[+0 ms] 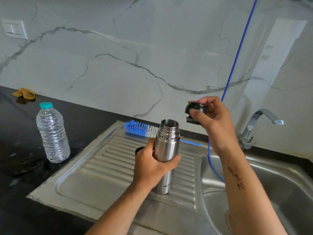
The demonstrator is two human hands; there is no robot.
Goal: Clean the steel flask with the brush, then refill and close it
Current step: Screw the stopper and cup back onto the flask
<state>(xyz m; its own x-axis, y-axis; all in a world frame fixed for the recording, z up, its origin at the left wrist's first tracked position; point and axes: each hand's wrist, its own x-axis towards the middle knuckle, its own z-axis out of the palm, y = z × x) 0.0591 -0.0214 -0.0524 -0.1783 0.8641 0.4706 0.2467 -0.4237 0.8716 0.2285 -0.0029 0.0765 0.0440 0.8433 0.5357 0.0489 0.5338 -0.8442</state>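
1. Clearly, the left hand (pixel 152 165) was wrapped round the tall brushed-steel flask (pixel 166 155), which stood upright on the ribbed steel drainboard (pixel 105 160) of the desk.
2. At its two o'clock, the right hand (pixel 211 116) pinched the black plastic stopper (pixel 194 110), clear of the open threaded mouth.
3. Judged next: park the stopper, keep the slick wall steady.
4. At twelve o'clock lay the blue-and-white bristled bottle brush (pixel 138 128); at nine o'clock stood a ridged clear plastic bottle (pixel 52 133).

Flask (pixel 166 150) on drainboard (pixel 105 182), brush (pixel 140 128) behind, bottle (pixel 52 133) left.
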